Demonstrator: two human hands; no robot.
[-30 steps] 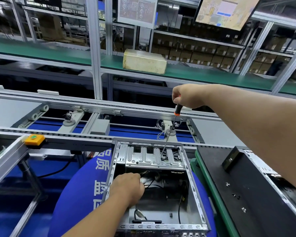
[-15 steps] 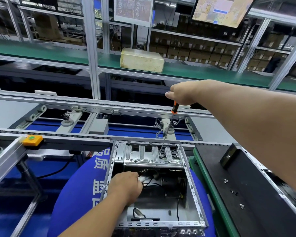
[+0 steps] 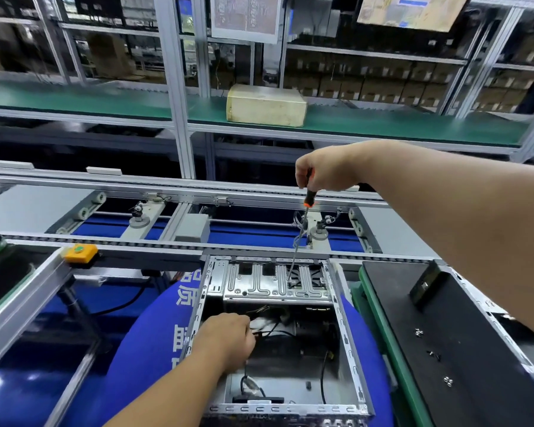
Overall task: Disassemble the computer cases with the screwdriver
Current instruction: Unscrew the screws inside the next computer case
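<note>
The open computer case sits on a blue cushion low in the middle, a black panel with loose screws beside it. The left hand reaches inside, grip curled among black cables; whether it grasps them I cannot tell. The right hand clenches the screwdriver, tip on the drive bracket.

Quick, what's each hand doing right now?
Left hand: inside the case, fingers curled at the cables; grip cannot be told.
Right hand: holding the screwdriver.
</note>
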